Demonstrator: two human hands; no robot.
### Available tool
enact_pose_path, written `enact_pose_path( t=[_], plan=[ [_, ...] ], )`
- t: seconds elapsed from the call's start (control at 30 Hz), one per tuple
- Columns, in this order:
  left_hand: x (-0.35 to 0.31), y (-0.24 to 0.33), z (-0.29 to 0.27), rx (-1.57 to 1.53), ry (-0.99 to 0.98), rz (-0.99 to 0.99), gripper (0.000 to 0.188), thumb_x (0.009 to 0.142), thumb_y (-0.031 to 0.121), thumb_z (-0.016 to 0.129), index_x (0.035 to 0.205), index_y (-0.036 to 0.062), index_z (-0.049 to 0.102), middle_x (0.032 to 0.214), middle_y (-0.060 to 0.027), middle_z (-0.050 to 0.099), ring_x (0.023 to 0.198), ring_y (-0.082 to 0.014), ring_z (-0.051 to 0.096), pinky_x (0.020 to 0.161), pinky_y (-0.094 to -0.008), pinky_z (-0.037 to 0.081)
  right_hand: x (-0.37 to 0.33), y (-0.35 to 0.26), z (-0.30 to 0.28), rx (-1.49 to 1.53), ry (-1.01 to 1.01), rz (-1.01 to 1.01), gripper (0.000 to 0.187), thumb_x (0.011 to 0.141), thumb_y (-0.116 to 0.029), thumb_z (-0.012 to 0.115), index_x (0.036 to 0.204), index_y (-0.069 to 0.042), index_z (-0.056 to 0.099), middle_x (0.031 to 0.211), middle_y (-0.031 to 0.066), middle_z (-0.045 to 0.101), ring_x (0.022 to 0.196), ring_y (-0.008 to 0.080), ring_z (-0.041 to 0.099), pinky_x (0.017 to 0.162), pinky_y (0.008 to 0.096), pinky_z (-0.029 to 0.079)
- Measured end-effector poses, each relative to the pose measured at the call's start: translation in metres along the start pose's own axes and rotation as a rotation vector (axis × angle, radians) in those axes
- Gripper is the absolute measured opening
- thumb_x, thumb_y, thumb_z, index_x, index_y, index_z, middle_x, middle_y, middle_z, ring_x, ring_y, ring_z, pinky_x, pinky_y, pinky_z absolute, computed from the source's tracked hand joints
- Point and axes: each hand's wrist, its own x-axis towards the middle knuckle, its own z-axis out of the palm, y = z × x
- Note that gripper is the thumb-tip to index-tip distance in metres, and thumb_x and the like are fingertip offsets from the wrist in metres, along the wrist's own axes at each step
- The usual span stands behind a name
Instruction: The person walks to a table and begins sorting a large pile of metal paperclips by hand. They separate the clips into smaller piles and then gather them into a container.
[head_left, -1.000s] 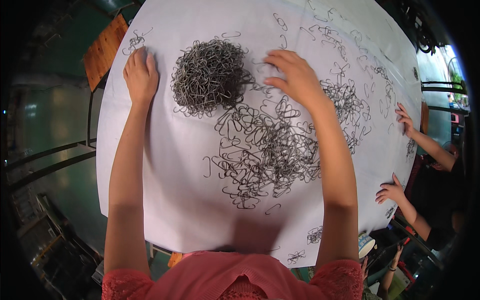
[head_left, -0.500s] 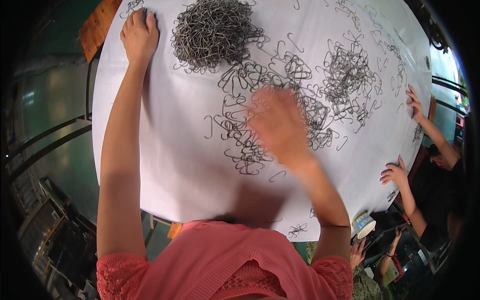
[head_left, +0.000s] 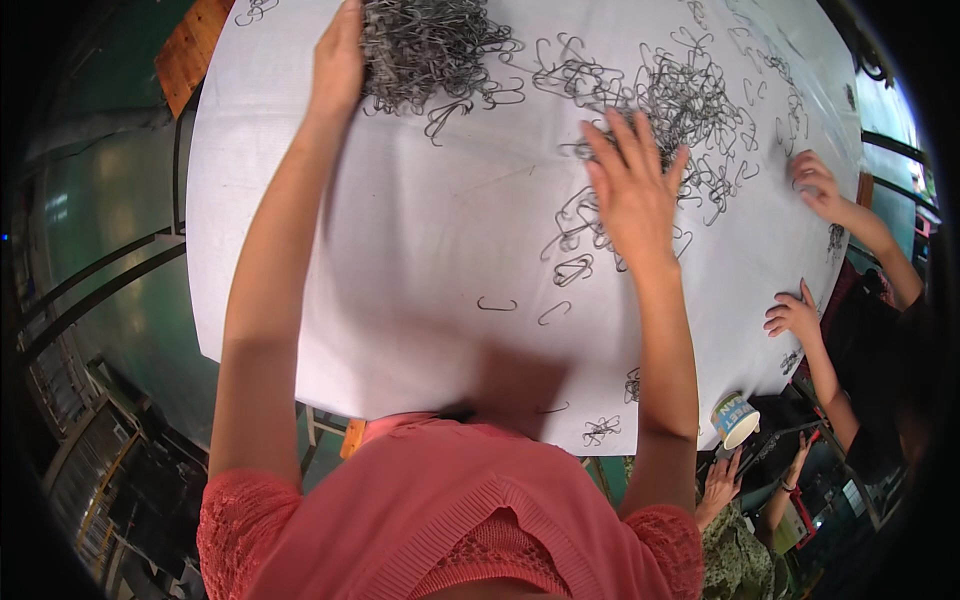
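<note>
A dense heap of grey metal S-shaped hooks (head_left: 425,55) sits at the far left of the white-covered table. Against the heap's left side rests my left hand (head_left: 340,60), seen edge-on with its fingers stretched out; the fingertips run up to the picture's top edge. My right hand (head_left: 637,190) lies palm down over a scattered spread of loose hooks (head_left: 690,100), its fingers apart and touching some of them. Other loose hooks (head_left: 573,268) lie just left of this hand. A single hook (head_left: 497,304) is on the cloth nearer to me.
Across the right side of the table are another person's hands, one (head_left: 818,186) above the other (head_left: 795,316). A paper cup (head_left: 735,420) is by the near right edge, close to a further person's hand (head_left: 720,488). Small hook clusters (head_left: 602,431) lie near the front edge.
My right hand has moved right and away from me, and the loose hooks from the middle now lie farther right. My left hand has shifted right, up to the heap.
</note>
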Motion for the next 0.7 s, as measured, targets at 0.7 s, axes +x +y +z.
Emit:
enact_pose_path(
  t=[0.7],
  plan=[
    [-0.068,0.033,0.026,0.243,0.287,0.215,0.039,0.096,0.030,0.038,0.113,0.0015,0.059,0.115,-0.0164,0.060,0.109,-0.0277,0.054,0.095,-0.0343,0.040,-0.090,-0.190,-0.001,0.386,-0.104,-0.498,0.056,0.087,-0.039,0.051,0.134,-0.010,0.042,0.143,0.0025,0.037,0.137,0.0222,0.025,0.111,0.0573,0.011]
  ],
)
